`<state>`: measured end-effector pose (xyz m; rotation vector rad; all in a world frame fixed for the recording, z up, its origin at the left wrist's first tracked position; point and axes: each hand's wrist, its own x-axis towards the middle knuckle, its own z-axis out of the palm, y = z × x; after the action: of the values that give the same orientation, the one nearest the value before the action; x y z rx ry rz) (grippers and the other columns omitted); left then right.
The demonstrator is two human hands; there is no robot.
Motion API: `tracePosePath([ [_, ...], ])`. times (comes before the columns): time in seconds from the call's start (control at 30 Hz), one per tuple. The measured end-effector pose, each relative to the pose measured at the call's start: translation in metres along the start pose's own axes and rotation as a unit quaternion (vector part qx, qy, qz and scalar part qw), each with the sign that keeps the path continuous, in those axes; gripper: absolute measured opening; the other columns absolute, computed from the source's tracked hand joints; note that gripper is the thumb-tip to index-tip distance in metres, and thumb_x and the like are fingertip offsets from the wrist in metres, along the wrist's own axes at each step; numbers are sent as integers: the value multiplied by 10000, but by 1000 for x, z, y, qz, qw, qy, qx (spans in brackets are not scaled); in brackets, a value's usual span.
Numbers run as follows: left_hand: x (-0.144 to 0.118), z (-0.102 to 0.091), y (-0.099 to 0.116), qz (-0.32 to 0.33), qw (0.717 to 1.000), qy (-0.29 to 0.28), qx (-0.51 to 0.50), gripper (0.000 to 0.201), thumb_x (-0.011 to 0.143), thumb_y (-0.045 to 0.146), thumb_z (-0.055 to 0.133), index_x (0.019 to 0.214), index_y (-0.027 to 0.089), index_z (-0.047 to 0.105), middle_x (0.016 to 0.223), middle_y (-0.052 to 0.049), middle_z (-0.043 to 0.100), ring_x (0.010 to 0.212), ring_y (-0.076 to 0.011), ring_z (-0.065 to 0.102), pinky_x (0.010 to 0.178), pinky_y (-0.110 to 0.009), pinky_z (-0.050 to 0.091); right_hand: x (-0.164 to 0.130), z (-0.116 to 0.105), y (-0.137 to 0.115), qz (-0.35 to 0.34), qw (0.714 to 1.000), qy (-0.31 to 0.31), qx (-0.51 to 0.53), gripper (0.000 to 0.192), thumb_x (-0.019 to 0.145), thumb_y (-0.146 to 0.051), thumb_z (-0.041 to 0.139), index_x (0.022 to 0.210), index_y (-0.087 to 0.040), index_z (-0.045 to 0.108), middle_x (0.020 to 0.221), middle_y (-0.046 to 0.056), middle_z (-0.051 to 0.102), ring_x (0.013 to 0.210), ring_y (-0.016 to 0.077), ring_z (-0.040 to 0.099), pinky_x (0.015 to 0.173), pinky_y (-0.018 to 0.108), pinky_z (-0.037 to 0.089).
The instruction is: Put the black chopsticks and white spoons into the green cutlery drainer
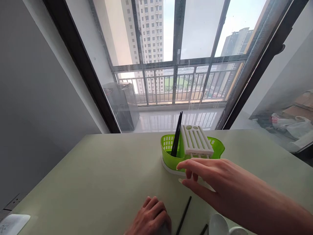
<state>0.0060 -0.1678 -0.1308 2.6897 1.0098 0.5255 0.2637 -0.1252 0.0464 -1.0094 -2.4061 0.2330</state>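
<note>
My right hand (207,176) hovers in front of a green plastic utensil basket (168,160), thumb and fingers apart with nothing between them. Black chopsticks (177,135) stand leaning in the basket's left compartment. A white slotted rack (197,140) sits tilted over its middle. My left hand (153,217) rests low on the table with curled fingers; what lies under them, if anything, is hidden. Between the hands lies a black chopstick (184,215), with the tip of another dark stick (203,229) nearby. White spoon-like pieces (217,225) show under my right forearm, partly cut off.
The pale green table (97,176) reaches back to a glass door. A white object (14,223) lies at the table's left corner. Beyond the glass are a grey cabinet (122,106), a balcony railing and, at right, plastic bags (290,125).
</note>
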Motion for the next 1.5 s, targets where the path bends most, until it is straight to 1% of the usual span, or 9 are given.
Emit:
tracePosePath([
  [0.2, 3, -4, 8, 25, 1000, 8, 14, 90, 944, 221, 688, 909, 246, 609, 862, 19, 648, 811, -150, 545, 776, -280, 384, -10, 8, -2, -26, 1000, -3, -1, 167, 1011, -297, 559, 963, -263, 715, 899, 20, 766, 770, 182, 734, 655, 252, 561],
  [0.3, 3, -10, 9, 23, 1000, -14, -12, 108, 925, 226, 714, 943, 253, 610, 892, 25, 660, 835, -146, 559, 806, -265, 402, -11, 9, -1, -24, 1000, 1, -9, 153, 1007, -282, 563, 1004, -264, 715, 901, 18, 768, 765, 182, 734, 657, 255, 562],
  [0.53, 1, -33, 6, -108, 994, -9, -30, 325, 721, 121, 727, 995, 246, 604, 1020, -13, 657, 963, -209, 600, 898, -327, 500, -8, 6, -4, -21, 999, 18, -17, 163, 999, -248, 560, 1064, -265, 709, 915, 15, 776, 729, 174, 734, 631, 250, 560],
  [0.63, 1, -43, 0, -150, 989, 15, -2, 328, 817, 65, 614, 1084, 255, 614, 1083, -26, 664, 1015, -212, 625, 921, -349, 524, -6, 4, -7, -6, 1000, 2, -14, 142, 993, -244, 571, 1036, -260, 705, 915, 18, 779, 721, 176, 736, 615, 249, 556],
  [0.7, 0, -45, -4, -167, 985, 35, 23, 228, 897, 111, 600, 1072, 253, 627, 1073, -29, 673, 999, -219, 638, 906, -368, 537, -5, 3, -8, 3, 1000, -13, -14, 125, 990, -248, 577, 1011, -257, 701, 912, 18, 779, 712, 178, 735, 607, 251, 554],
  [0.8, -1, -44, -9, -186, 980, 56, 48, 97, 934, 181, 640, 1007, 244, 637, 1032, -24, 683, 951, -226, 650, 852, -372, 548, -6, 4, -7, -4, 1000, -10, -21, 136, 992, -243, 571, 1006, -256, 706, 898, 19, 775, 709, 177, 733, 614, 252, 554],
  [1.0, -3, -38, -11, -198, 975, 56, 82, 64, 928, 230, 697, 954, 220, 639, 976, -20, 678, 889, -232, 646, 790, -373, 532, -7, 5, -7, -27, 999, 2, -23, 177, 1003, -233, 548, 1004, -261, 723, 905, 17, 770, 722, 172, 732, 640, 255, 563],
  [1.27, -6, -33, -14, -192, 973, 59, 113, 263, 998, 439, 555, 916, 199, 625, 929, -34, 661, 830, -231, 624, 759, -373, 495, -3, 4, -11, -17, 1000, -7, -12, 189, 1019, -256, 540, 981, -255, 724, 866, 12, 772, 693, 168, 731, 644, 250, 564],
  [1.5, -6, -31, -12, -193, 970, 38, 139, 130, 986, 297, 604, 929, 185, 634, 940, -35, 652, 835, -234, 616, 765, -376, 483, -6, 7, -7, -22, 999, -20, -16, 174, 1025, -276, 546, 1059, -249, 714, 916, 26, 777, 736, 173, 743, 675, 249, 564],
])
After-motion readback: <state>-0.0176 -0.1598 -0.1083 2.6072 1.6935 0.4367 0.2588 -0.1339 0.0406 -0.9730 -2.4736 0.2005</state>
